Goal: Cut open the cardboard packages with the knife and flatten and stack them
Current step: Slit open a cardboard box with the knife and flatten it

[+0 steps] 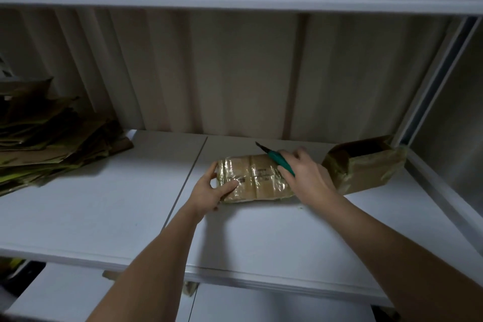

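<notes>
So over at the left edge of the white shelf (91, 217) there was this messy stack of flattened cardboard (49, 144), pushed back toward the corrugated back wall (235, 73) and hanging a bit over the shelf's left end. Moving in, the left hand (209, 191) was gripping the left end of a tape-wrapped cardboard package (254, 178), with the thumb curled on top and the fingers wrapped round the far side, so it was definitely grasping it. The package itself lay flat on the shelf, roughly in the middle and closer to the back edge than the front. The right hand (303, 172) was over the package's right end, fingers clenched round the green handle of a knife (277, 159), with the blade poking up and left past the package's back edge toward the wall. Just beside that hand, near the back right corner of the shelf, sat an opened cardboard box (366, 165) with loose tape on it, its open end facing up.
</notes>
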